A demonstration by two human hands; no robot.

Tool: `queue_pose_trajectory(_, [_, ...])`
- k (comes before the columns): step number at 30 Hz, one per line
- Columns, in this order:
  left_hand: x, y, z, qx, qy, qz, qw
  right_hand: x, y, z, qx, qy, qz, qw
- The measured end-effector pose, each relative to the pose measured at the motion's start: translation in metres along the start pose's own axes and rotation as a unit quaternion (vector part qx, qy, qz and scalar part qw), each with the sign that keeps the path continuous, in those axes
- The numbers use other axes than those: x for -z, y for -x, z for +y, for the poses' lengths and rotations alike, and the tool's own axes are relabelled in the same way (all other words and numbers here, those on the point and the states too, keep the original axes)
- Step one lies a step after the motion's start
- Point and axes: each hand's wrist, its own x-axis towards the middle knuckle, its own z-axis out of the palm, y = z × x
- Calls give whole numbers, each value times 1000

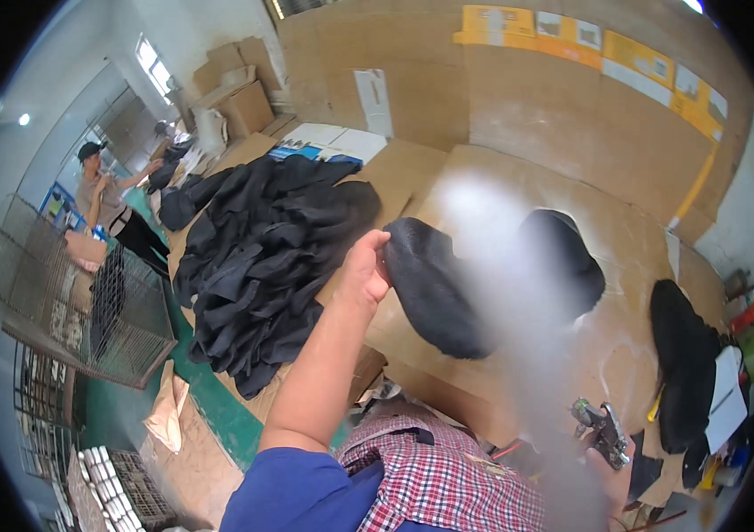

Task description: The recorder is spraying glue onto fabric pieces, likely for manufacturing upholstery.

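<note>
In my left hand (366, 273), fingers and thumb pinch the edge of a black, rounded fabric piece (430, 288), held over the cardboard-covered table (412, 368). My right hand (606, 470), low at the right, is wrapped round a metal spray gun (606, 433); part of that hand is hidden. Another black rounded piece (572, 253) lies on the cardboard beyond. Across the middle a whitish blur covers parts of both pieces; whether it is mist or a smear on the lens I cannot tell. Left of my forearm a large heap of black fabric pieces (262, 257) covers the table.
Tall cardboard sheets (563, 124) stand along the back. More black pieces (683, 363) sit at the right edge beside a white sheet (725, 399). At far left are wire racks (93, 301) and a co-worker (111, 199) standing at the table. Cardboard boxes (246, 106) stand behind the heap.
</note>
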Motion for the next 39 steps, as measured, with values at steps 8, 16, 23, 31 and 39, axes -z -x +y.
queue_pose_trajectory(8, [48,-114,98,37,-1,-19,999,-74,-60,-8,-34,30,9,999])
queue_pose_trajectory(16, [97,-252,223,-143,93,1,985,-129,-64,20,-149,88,68,983])
queue_pose_trajectory(23, [225,-332,216,-70,66,198,976,-175,-67,9,-99,128,79,984])
queue_pose_trajectory(31, [225,-312,262,11,-158,229,960,-181,-32,-20,-25,203,177,963])
queue_pose_trajectory(39, [51,-199,55,-140,-330,-74,931,-181,57,-42,36,37,375,926])
